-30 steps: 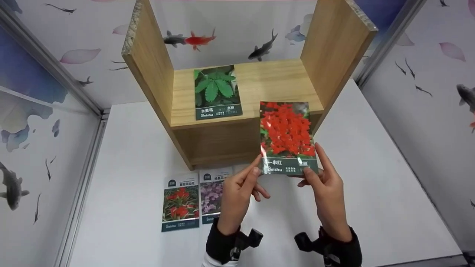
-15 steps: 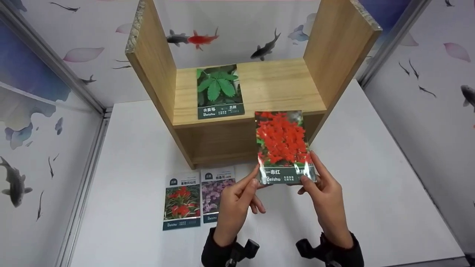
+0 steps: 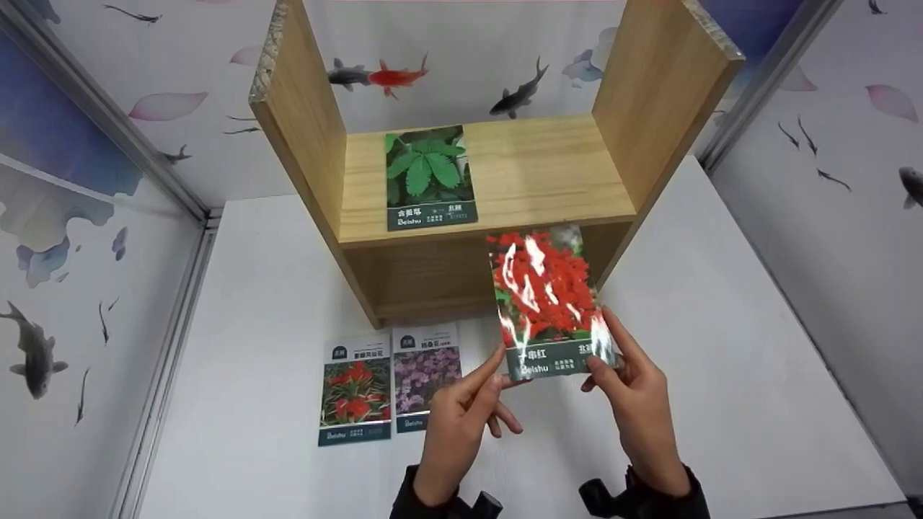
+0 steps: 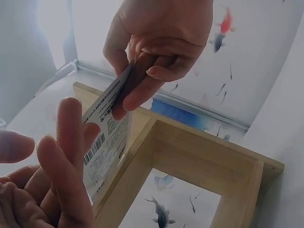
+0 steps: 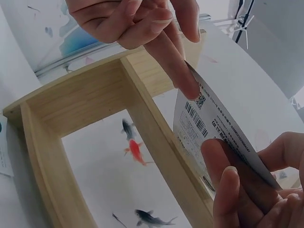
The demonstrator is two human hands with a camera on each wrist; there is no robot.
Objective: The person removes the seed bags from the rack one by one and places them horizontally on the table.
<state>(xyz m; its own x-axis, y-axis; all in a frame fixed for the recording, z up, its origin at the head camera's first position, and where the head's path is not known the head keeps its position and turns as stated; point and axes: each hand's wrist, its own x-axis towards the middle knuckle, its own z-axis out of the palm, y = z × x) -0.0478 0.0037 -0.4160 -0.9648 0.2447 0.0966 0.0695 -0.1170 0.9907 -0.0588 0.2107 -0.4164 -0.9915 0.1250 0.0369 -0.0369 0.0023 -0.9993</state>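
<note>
A glossy seed packet (image 3: pixel 544 288) with red flowers is held up, tilted, before the wooden shelf (image 3: pixel 548 173). My right hand (image 3: pixel 642 411) pinches its lower right corner, thumb on the front and fingers behind. My left hand (image 3: pixel 458 425) supports the lower left edge with extended fingers against the back; its thumb stands off the packet. In the left wrist view, the packet's printed white back (image 4: pixel 105 126) with its barcode shows. A green-leaf packet (image 3: pixel 431 176) lies on the shelf's left part.
On the white table (image 3: pixel 238 310), a red-flower packet (image 3: pixel 355 393) and a purple-flower packet (image 3: pixel 425 371) lie side by side, left of my left hand. Upright wooden side panels (image 3: pixel 306 137) flank the shelf board. Walls painted with fish surround the table.
Both hands have brought the red-flower packet down toward me and slightly left. Its front has tilted, so bright glare now crosses the picture. The other packets stay put.
</note>
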